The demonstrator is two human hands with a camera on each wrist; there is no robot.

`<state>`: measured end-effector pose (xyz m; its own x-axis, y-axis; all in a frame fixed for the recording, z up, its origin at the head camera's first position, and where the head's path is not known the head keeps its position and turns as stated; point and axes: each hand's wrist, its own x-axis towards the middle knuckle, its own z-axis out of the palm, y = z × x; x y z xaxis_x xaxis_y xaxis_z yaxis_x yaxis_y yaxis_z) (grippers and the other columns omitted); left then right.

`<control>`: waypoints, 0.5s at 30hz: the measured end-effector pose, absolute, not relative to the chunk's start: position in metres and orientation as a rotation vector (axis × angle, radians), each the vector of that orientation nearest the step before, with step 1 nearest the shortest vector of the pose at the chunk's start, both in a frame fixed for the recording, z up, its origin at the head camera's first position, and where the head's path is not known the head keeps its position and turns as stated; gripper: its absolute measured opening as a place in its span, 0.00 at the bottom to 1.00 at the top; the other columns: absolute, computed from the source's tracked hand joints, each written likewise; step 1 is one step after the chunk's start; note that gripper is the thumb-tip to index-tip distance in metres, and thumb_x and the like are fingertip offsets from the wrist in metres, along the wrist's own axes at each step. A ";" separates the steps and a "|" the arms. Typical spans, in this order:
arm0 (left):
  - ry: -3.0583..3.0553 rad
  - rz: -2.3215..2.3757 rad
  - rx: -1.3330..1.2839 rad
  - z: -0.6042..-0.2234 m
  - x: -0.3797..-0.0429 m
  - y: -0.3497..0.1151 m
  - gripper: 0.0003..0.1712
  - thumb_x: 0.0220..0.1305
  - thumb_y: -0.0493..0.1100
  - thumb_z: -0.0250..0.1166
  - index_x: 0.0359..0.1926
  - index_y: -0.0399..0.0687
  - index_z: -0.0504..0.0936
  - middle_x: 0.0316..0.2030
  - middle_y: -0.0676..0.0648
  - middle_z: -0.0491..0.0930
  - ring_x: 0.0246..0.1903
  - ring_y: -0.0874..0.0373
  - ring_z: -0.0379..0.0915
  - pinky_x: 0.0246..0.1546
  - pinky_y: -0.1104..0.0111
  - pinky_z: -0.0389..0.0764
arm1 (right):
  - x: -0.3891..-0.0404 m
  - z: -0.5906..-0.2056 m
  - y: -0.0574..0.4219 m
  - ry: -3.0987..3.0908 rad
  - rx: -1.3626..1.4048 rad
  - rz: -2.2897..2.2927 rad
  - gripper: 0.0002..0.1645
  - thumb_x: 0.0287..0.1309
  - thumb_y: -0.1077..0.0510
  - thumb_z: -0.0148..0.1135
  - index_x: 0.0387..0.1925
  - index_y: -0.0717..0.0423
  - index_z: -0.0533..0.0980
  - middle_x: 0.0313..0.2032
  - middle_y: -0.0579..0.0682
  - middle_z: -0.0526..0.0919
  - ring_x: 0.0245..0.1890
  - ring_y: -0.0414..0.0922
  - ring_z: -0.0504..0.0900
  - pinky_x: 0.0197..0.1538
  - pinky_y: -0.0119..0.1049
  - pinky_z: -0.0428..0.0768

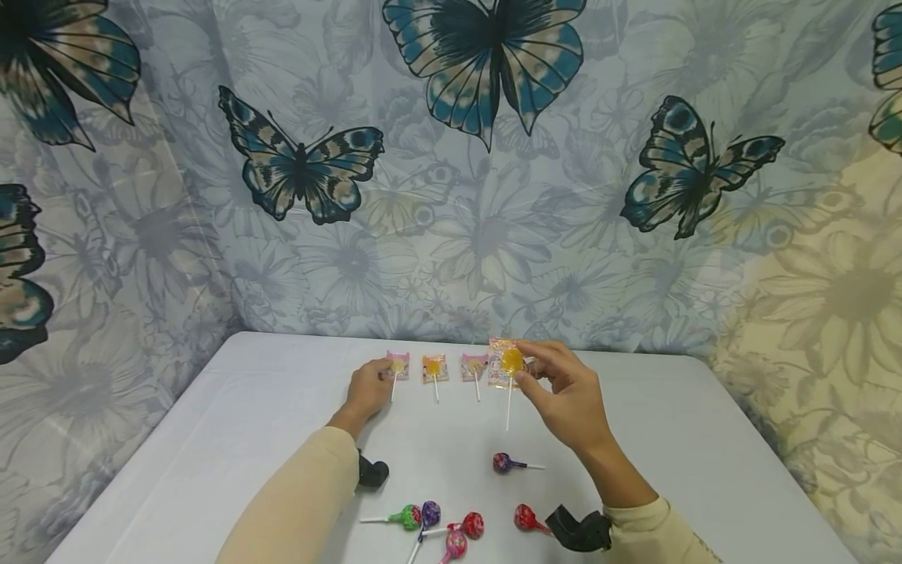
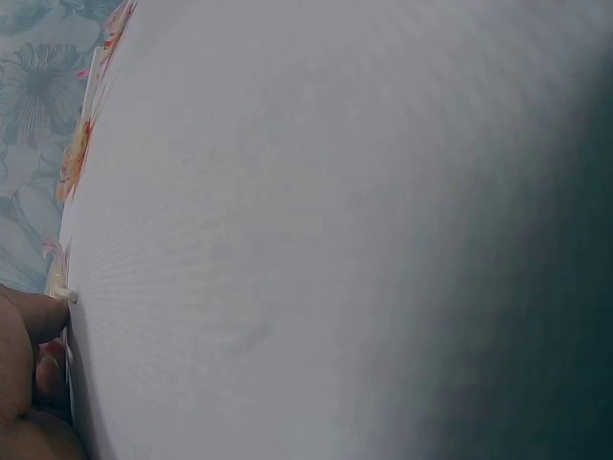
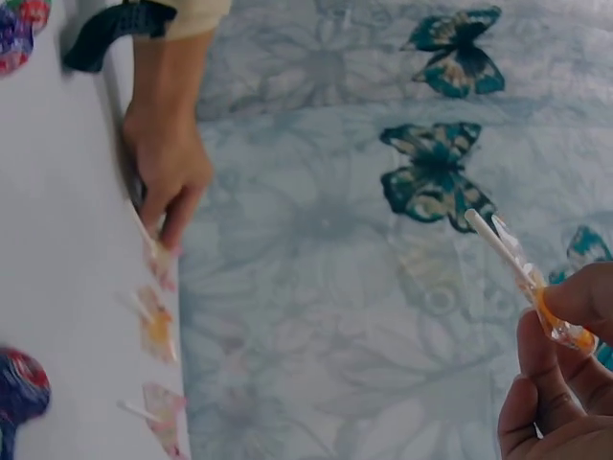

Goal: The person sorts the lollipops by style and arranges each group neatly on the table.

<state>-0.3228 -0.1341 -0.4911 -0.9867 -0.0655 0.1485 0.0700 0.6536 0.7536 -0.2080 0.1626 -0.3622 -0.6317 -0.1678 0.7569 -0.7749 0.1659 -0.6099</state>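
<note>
My right hand (image 1: 567,395) pinches a yellow flat lollipop (image 1: 512,361) in a clear printed wrapper, raised off the table with its stick down. The right wrist view shows this wrapped lollipop (image 3: 541,305) edge-on between thumb and fingers. At the left end of a row of similar lollipops, my left hand (image 1: 368,389) pinches the wrapper edge of a pale-yellow flat lollipop (image 1: 398,366) lying on the table. Beside it lie an orange flat lollipop (image 1: 434,367) and a pink-wrapped flat lollipop (image 1: 474,366), sticks towards me. In the left wrist view the left fingers (image 2: 38,316) show only partly.
Nearer on the white table (image 1: 282,407) lie a purple ball lollipop (image 1: 502,463), a red ball lollipop (image 1: 524,517) and a cluster with a green ball lollipop (image 1: 410,517) and several others. A butterfly-patterned cloth (image 1: 451,258) stands behind the table.
</note>
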 end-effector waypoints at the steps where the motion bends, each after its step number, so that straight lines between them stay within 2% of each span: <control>1: -2.703 -1.241 -0.004 -0.491 -0.323 -0.134 0.22 0.61 0.28 0.58 0.57 0.31 0.76 0.57 0.34 0.74 0.60 0.39 0.66 0.59 0.52 0.66 | -0.211 -0.360 0.165 -1.920 0.884 1.487 0.27 0.47 0.84 0.61 0.52 0.71 0.76 0.46 0.64 0.75 0.32 0.46 0.77 0.35 0.29 0.76; 8: -2.673 -1.228 -0.014 -0.493 -0.323 -0.135 0.22 0.61 0.30 0.58 0.57 0.32 0.77 0.56 0.35 0.75 0.60 0.41 0.67 0.60 0.55 0.66 | -0.219 -0.341 0.171 -1.963 0.821 1.493 0.24 0.47 0.86 0.59 0.50 0.78 0.74 0.43 0.69 0.75 0.30 0.45 0.77 0.37 0.28 0.76; 15: -2.665 -1.204 -0.024 -0.492 -0.323 -0.135 0.21 0.61 0.30 0.58 0.56 0.32 0.78 0.55 0.35 0.76 0.58 0.41 0.68 0.59 0.55 0.67 | -0.232 -0.336 0.178 -2.060 0.738 1.500 0.23 0.51 0.83 0.59 0.51 0.76 0.75 0.44 0.67 0.75 0.32 0.46 0.79 0.39 0.28 0.77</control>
